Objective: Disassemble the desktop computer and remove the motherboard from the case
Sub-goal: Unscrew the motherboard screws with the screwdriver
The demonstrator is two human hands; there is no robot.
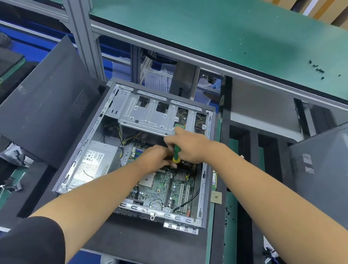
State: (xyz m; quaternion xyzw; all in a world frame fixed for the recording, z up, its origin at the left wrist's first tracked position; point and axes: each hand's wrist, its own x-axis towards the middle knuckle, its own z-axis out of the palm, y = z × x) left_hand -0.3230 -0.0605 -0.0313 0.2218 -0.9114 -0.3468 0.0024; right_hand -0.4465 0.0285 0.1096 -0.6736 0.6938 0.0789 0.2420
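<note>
Both hands are down inside the open computer case, which lies on its side on a black foam mat in the middle of the bench. The right hand is wrapped around a green-and-yellow screwdriver, fingers curled tight on the handle, the tool standing nearly upright with its tip hidden behind the left hand. The left hand sits just beside it, touching the lower end of the screwdriver, fingers bent down toward the board; whether it pinches anything there I cannot tell.

The motherboard is in the case, lying flat in the near right part of it, its green surface and slots showing below the hands, with a black cable curving across its right side. To its left sits the grey power supply, label facing up, yellow wires running from it toward the board. Across the far end of the case spans the silver drive cage.

A dark side panel leans at the case's left edge. Another dark computer case stands well apart at the right. On the green shelf above, a small scatter of black screws lies near the right end
</note>
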